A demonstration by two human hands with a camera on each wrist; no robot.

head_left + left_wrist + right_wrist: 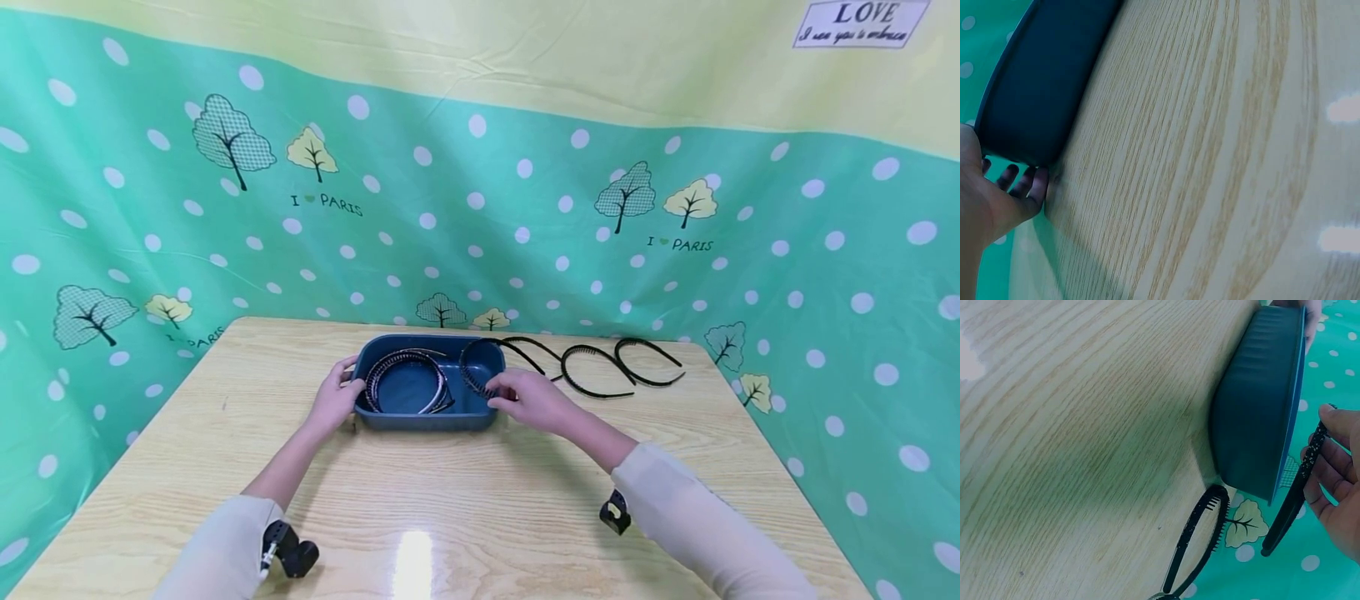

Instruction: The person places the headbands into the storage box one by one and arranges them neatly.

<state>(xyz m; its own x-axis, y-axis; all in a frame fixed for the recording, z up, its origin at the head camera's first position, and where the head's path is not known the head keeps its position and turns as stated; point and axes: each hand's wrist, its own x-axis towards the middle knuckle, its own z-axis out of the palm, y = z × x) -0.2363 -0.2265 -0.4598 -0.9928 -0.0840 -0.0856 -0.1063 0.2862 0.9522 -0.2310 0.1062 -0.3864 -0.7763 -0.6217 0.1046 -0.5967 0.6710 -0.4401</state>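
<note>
A dark blue plastic bin [427, 422] stands near the far edge of the table. My left hand [335, 397] grips its left end, thumb at the rim and fingers against the outside wall [1038, 81]. My right hand [536, 400] pinches a black toothed headband [467, 373] above the bin's right end. In the right wrist view this headband [1297, 487] shows pale specks along its band, held between thumb and fingers. Several headbands [377, 371] lie nested inside the bin on the left side, dark ones together with a lighter one.
To the right of the bin, black headbands [597, 395] lie in a row on the wooden table [450, 500], one [645, 340] farthest right. A green and yellow patterned cloth [480, 183] hangs behind the table. Both wrists carry small black cameras [292, 550].
</note>
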